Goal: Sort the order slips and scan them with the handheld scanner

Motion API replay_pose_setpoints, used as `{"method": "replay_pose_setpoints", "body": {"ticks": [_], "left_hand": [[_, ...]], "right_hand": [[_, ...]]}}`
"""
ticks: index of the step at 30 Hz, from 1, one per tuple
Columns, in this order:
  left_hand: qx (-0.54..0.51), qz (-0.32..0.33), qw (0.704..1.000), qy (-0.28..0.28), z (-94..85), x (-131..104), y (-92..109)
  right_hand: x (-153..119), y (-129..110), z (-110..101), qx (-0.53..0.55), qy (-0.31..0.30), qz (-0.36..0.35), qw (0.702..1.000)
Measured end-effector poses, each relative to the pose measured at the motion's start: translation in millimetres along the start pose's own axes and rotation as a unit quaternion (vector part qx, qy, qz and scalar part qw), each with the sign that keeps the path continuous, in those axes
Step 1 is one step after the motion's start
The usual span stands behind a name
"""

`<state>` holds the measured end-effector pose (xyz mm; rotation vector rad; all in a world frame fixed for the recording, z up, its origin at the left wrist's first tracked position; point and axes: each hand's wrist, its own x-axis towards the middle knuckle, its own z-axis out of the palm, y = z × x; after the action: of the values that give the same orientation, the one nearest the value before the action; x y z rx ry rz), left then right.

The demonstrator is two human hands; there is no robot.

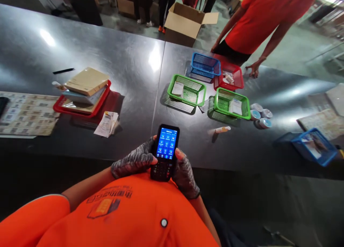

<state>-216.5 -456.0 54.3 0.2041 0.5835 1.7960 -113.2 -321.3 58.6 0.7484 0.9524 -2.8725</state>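
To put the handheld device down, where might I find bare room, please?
Beyond the device, tabletop is bare between the loaded red basket and left green basket, also beyond the black strip. It's crowded around the right green basket.

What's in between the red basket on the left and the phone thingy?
The head view shows paper slips on the table beside the red basket, then the left hand gripping the handheld device.

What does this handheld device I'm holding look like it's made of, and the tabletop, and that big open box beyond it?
Handheld device: probably dark plastic; its lit screen looks smooth, perhaps glass.
Tabletop: likely sheet metal, grey and semi-glossy, with smeared light reflections.
Big open box: most likely cardboard, matte brown with a folded-out flap.
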Motion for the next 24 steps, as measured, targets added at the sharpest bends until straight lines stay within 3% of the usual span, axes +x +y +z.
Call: {"method": "replay_pose_setpoints", "body": {"ticks": [17,24], "left_hand": [[0.021,-0.022,1.0,0.002,6.9,-0.1,3.8],[0.001,-0.014,1.0,-0.007,5.8,-2.2,0.8]], "right_hand": [[-3.4,0.3,2.8,0.009,0.0,-0.034,0.999],[-5.6,2.6,3.0,0.027,0.014,-0.011,0.999]]}}
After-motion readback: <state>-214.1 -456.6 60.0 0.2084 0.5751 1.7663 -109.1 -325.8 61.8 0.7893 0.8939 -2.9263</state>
